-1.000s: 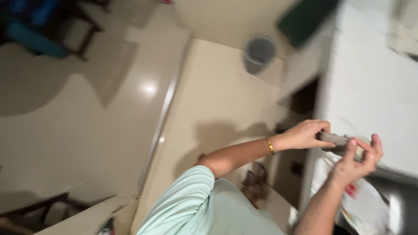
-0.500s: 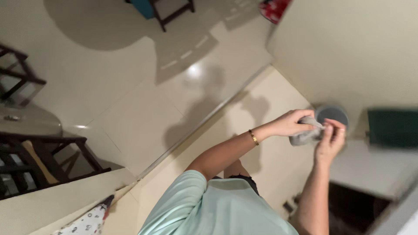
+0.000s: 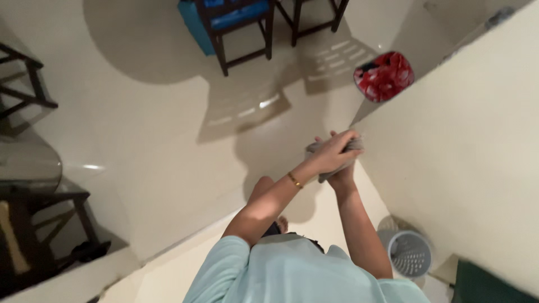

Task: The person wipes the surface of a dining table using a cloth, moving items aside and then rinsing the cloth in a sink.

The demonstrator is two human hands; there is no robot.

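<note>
Both hands' fingers [image 3: 343, 139] clamp a bunched grey cloth [image 3: 325, 150], its length running left-right.

A small grey cloth [image 3: 328, 151], crumpled and bunched; it is pressed between both hands, mostly hidden. It is held in the air above the cream floor.

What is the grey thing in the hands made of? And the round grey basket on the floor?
The grey thing looks like soft cloth: it bunches and folds limply between the left hand and right hand. The basket looks like matte plastic, since its wall is a grid of small moulded holes, though blur leaves that open.
</note>
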